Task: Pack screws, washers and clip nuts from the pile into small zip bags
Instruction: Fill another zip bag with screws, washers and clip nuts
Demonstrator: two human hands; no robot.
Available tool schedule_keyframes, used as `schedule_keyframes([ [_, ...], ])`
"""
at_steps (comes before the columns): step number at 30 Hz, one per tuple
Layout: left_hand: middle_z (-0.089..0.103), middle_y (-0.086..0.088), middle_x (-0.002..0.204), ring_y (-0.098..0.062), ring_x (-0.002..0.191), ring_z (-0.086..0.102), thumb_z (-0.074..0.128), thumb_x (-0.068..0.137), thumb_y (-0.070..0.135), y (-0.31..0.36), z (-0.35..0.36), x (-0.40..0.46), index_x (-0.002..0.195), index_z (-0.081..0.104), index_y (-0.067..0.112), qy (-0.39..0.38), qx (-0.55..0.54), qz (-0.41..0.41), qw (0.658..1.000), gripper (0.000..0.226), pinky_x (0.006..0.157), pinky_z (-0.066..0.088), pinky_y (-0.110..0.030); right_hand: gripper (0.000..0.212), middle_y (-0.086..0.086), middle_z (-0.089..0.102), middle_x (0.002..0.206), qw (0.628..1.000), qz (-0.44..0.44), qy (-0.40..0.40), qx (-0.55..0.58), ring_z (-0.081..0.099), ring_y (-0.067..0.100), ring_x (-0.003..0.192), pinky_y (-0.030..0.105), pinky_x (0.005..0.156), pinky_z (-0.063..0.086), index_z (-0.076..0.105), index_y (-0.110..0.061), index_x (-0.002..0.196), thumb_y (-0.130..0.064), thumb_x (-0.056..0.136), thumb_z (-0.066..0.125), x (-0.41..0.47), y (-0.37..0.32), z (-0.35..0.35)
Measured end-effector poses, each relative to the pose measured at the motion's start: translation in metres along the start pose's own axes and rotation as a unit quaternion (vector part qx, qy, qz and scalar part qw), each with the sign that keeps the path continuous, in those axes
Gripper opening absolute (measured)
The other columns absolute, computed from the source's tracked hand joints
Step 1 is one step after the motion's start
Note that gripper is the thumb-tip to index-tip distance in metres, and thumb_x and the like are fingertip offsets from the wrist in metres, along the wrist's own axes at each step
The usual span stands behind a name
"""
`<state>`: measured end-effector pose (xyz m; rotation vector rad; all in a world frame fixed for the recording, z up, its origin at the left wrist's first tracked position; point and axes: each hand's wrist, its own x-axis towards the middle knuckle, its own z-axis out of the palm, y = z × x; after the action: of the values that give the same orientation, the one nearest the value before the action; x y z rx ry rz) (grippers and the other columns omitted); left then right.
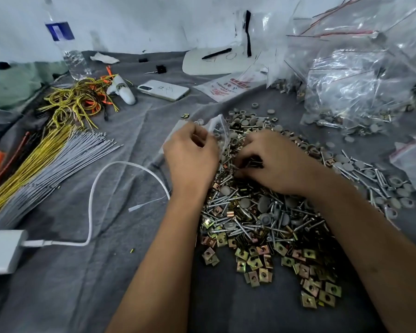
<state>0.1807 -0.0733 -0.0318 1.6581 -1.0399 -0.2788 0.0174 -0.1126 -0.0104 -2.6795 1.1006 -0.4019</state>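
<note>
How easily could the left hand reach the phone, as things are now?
Probably not freely: the left hand is holding the small zip bag. The cloth between it and the phone looks bare, so nothing blocks the path, but the bag must be put down first.

Both hands are working right over the pile of screws, washers and clip nuts spread on the grey cloth. The left hand is pinching a small zip bag by its edge, and a few screws are showing through the plastic. The right hand is digging curled fingers into the screws just beside that bag. Off to the left, bundles of yellow and grey cable ties are lying beside a white charging cable. A phone and a water bottle are sitting further back, with bigger filled bags piling up on the right.
</note>
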Motion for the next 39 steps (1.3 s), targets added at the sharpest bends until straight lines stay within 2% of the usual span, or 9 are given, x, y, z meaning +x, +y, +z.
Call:
schedule_keyframes([
  [4,0.070,-0.002,0.064,-0.024,0.062,0.071,0.064,0.089,0.015,-0.001,0.001,0.001,0.073,0.071,0.016,-0.036,0.018,0.004,0.999,0.017,0.061,0.061,-0.044,0.021,-0.017,0.068,0.092,0.985,0.039,0.100,0.136,0.060,-0.008,0.082,0.008,0.075,0.042,0.079,-0.023,0.106,-0.033,0.087,0.078,-0.001,0.016,-0.007],
  [8,0.071,-0.001,0.060,-0.025,0.058,0.071,0.065,0.089,0.017,0.001,0.000,0.000,0.077,0.076,0.018,-0.051,0.018,0.002,0.999,0.016,0.058,0.062,-0.048,0.016,-0.014,0.075,0.092,0.957,0.079,0.155,0.232,0.070,0.003,0.084,0.025,0.082,0.056,0.077,-0.027,0.102,-0.030,0.086,0.080,-0.002,0.025,-0.005],
  [13,0.072,0.001,0.064,-0.021,0.060,0.073,0.068,0.085,0.008,0.006,-0.001,-0.003,0.077,0.071,0.026,-0.053,-0.010,0.008,0.999,0.020,0.062,0.064,-0.047,0.008,-0.003,0.078,0.082,0.896,0.071,0.208,0.386,0.074,0.015,0.069,0.026,0.063,0.060,0.077,-0.020,0.092,-0.019,0.085,0.082,-0.002,0.024,-0.002],
  [16,0.071,-0.003,0.063,-0.026,0.060,0.072,0.072,0.085,0.006,0.007,0.000,-0.004,0.076,0.071,0.020,-0.057,-0.033,0.023,0.998,0.017,0.058,0.062,-0.048,0.011,0.000,0.078,0.083,0.890,0.056,0.228,0.390,0.074,0.020,0.067,0.030,0.064,0.061,0.078,-0.014,0.094,-0.016,0.085,0.082,0.001,0.020,0.002],
  [22,0.068,-0.015,0.065,-0.024,0.055,0.072,0.073,0.088,0.005,0.008,0.001,-0.004,0.079,0.071,0.014,-0.065,-0.078,0.026,0.995,0.013,0.052,0.061,-0.047,0.021,-0.010,0.077,0.093,0.928,0.026,0.241,0.282,0.071,0.001,0.083,0.016,0.076,0.055,0.081,-0.015,0.101,-0.024,0.082,0.084,0.008,0.013,0.008],
  [26,0.068,-0.016,0.065,-0.029,0.056,0.071,0.073,0.088,0.005,0.008,0.002,-0.004,0.079,0.071,0.013,-0.070,-0.078,0.035,0.994,0.012,0.052,0.060,-0.050,0.020,-0.008,0.077,0.095,0.930,0.021,0.247,0.272,0.071,0.004,0.085,0.028,0.078,0.059,0.081,-0.016,0.101,-0.021,0.082,0.084,0.012,0.015,0.006],
  [29,0.068,-0.015,0.063,-0.033,0.057,0.070,0.073,0.087,0.005,0.008,0.003,-0.003,0.078,0.071,0.013,-0.064,-0.088,0.029,0.994,0.013,0.053,0.059,-0.052,0.018,-0.008,0.077,0.090,0.916,0.048,0.255,0.307,0.073,0.008,0.079,0.032,0.072,0.062,0.081,-0.018,0.099,-0.021,0.082,0.084,0.010,0.020,0.005],
  [33,0.068,-0.009,0.062,-0.035,0.059,0.070,0.072,0.087,0.006,0.006,0.003,-0.002,0.076,0.071,0.017,-0.054,-0.090,0.020,0.994,0.015,0.053,0.058,-0.055,0.014,-0.005,0.077,0.079,0.881,0.057,0.275,0.380,0.069,0.005,0.059,0.015,0.049,0.051,0.079,-0.019,0.099,-0.012,0.087,0.079,0.005,0.026,0.002],
  [39,0.064,-0.009,0.063,-0.040,0.061,0.068,0.072,0.087,0.007,0.006,0.005,-0.004,0.076,0.070,0.017,-0.051,-0.081,0.058,0.994,0.015,0.051,0.056,-0.055,0.027,0.001,0.077,0.081,0.871,0.037,0.279,0.403,0.072,0.020,0.057,0.019,0.046,0.048,0.065,-0.016,0.106,-0.016,0.085,0.083,0.004,0.020,0.001],
])
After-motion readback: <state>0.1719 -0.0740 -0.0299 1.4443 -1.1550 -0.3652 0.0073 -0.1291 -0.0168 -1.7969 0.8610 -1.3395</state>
